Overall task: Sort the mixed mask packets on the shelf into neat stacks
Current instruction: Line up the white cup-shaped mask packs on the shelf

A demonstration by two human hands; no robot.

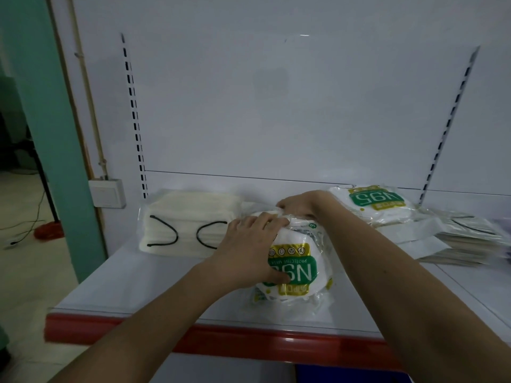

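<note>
Red trim [249, 338] along the front edge of the shelf [138, 283] lies closest to the camera, with both forearms reaching over it.

At the far left of the shelf a cream stack [179, 225] of ear-loop mask packets, black loops showing, is seen squared up against the back panel [276, 106].

Just beside it, at the middle, the N95 pile [298, 266] is being handled. The left hand [249, 250] is laid over the near left side of the top packet, its fingers [272, 222] curled over the upper edge and the thumb pressed on the green label, so the pile is gripped. The right hand [298, 204] is set at the far edge of the same pile; its fingers are bent down over the plastic and appear clamped on it, though their tips are hidden.

Further right, a second N95 packet [377, 201] is seen lying on a loose heap of flat packets [456, 241], spread out and not yet sorted.

The step in hand is judged to be the squaring of the N95 pile. For the next move, the hands would need to be released and the stray N95 packet lifted off the right-hand heap and laid on the middle pile with its edges matched.
</note>
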